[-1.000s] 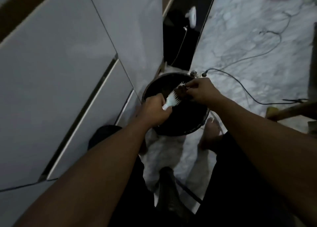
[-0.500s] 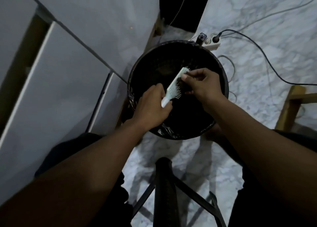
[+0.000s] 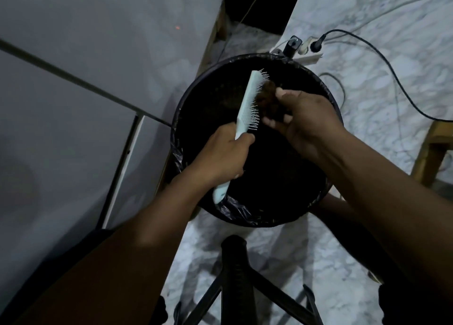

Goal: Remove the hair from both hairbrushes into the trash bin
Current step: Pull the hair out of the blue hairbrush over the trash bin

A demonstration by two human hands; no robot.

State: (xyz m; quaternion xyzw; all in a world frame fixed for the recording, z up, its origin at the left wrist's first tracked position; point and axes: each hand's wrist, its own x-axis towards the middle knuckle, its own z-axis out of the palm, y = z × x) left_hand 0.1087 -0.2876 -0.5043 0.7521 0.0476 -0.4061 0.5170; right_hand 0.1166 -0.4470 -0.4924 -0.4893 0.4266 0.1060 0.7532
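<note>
A pale blue hairbrush point(image 3: 246, 104) is held over the round black trash bin point(image 3: 186, 109), bristles facing right. My left hand point(image 3: 220, 158) grips its handle, whose end sticks out below the fist. My right hand point(image 3: 304, 123) pinches a dark brown clump of hair point(image 3: 266, 99) that still touches the bristles. The bin has a black liner and looks dark inside. No second hairbrush is in view.
White cabinet doors point(image 3: 73, 104) stand close on the left. A power strip point(image 3: 306, 52) with plugs and cables lies on the marble floor behind the bin. A black stand with legs point(image 3: 235, 275) is below the bin. A wooden stool leg point(image 3: 431, 153) is at right.
The view has dropped closer to the bin. My right hand has pulled a clump of hair partway off the bristles, and the brush now stands more upright.
</note>
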